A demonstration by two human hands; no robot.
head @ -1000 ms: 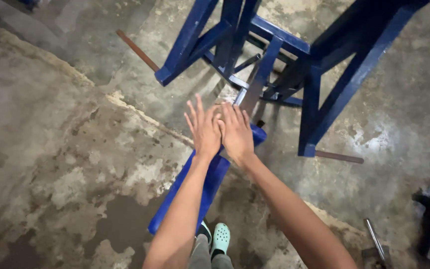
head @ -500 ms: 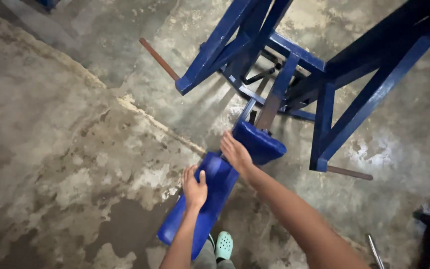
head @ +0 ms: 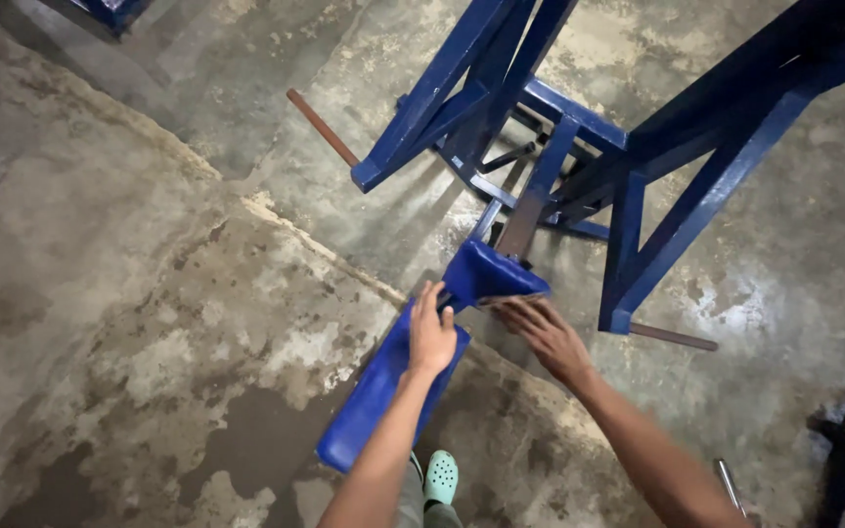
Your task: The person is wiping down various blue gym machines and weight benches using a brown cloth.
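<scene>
Both hands have shifted since the earlier frame: the left hand [head: 431, 335] has slid up the long pad [head: 383, 386] toward its top end, and the right hand [head: 545, 332] has dropped from the top of the short pad [head: 484, 275] to beneath its lower edge.

Left hand lies flat on the long pad, fingers together and pointing to 12 o'clock, gripping nothing. Right hand is open, fingers spread toward 10 o'clock, fingertips touching the short pad's underside; it is not closed on it.

Long pad's axis runs from 7 o'clock, by a mint-green shoe [head: 438, 478], up to 1 o'clock, where the tilted short pad sits just beyond it. Both pads are blue and sit on a blue steel frame [head: 628, 196] whose legs splay from 11 to 3 o'clock. Two rust-brown pegs [head: 322, 127] stick out of the leg ends.

Underneath is rough, stained concrete floor [head: 149, 293], with a raised, ragged-edged patch at 9 o'clock and smoother, paler concrete at 3 o'clock. A metal bar [head: 728, 481] lies at 5 o'clock beside dark equipment too dim to make out.
</scene>
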